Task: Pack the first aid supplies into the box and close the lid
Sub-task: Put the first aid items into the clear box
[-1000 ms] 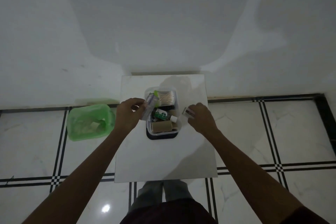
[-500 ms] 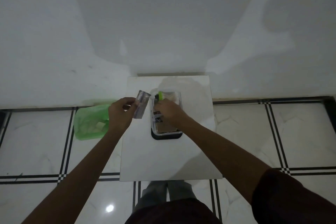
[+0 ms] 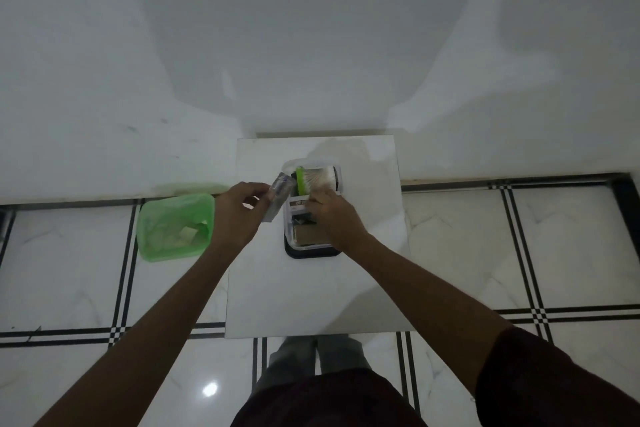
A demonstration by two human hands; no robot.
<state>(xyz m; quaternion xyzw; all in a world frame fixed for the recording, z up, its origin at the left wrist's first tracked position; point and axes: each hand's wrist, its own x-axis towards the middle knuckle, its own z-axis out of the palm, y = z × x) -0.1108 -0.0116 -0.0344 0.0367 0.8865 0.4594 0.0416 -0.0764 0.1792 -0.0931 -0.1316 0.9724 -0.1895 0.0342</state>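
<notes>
A clear plastic box (image 3: 336, 174) stands on a black lid (image 3: 311, 252) on a small white table (image 3: 311, 288). Inside lie a cotton-swab pack with a green cap (image 3: 317, 179), a brown bandage roll (image 3: 306, 236) and a small white packet (image 3: 298, 205). My right hand (image 3: 334, 218) reaches down into the box, fingers pressing on the packet among the supplies. My left hand (image 3: 239, 215) hovers just left of the box, pinching a silvery foil strip (image 3: 280, 196) upright beside the box's left wall.
A green translucent container (image 3: 173, 227) with pale scraps inside sits on the tiled floor left of the table. A white wall rises right behind the table. My legs stand at the table's near edge.
My right hand moved from the table's right side into the box with the small packet. My left hand drew the foil strip slightly left, off the box.
</notes>
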